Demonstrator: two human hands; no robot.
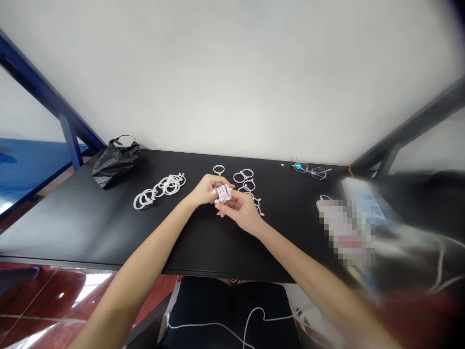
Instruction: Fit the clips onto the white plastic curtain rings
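A small bundle of white plastic clips (224,194) is held between both hands over the middle of the black table (109,232). My left hand (207,189) grips it from the left, fingers curled round its far side. From the right, my right hand (243,211) pinches it with thumb and fingers. The exact shape of the pieces is partly covered by the fingers. White rings with small clips (248,185) lie just beyond and under my right hand. To the left, a heap of more white rings (169,185) lies overlapping on the table.
A black plastic bag (116,160) sits at the far left. Eyeglasses (310,169) lie at the back right. A phone-like object (345,232), blurred out, rests at the right with a white cable nearby. A white wall (232,87) stands behind the table.
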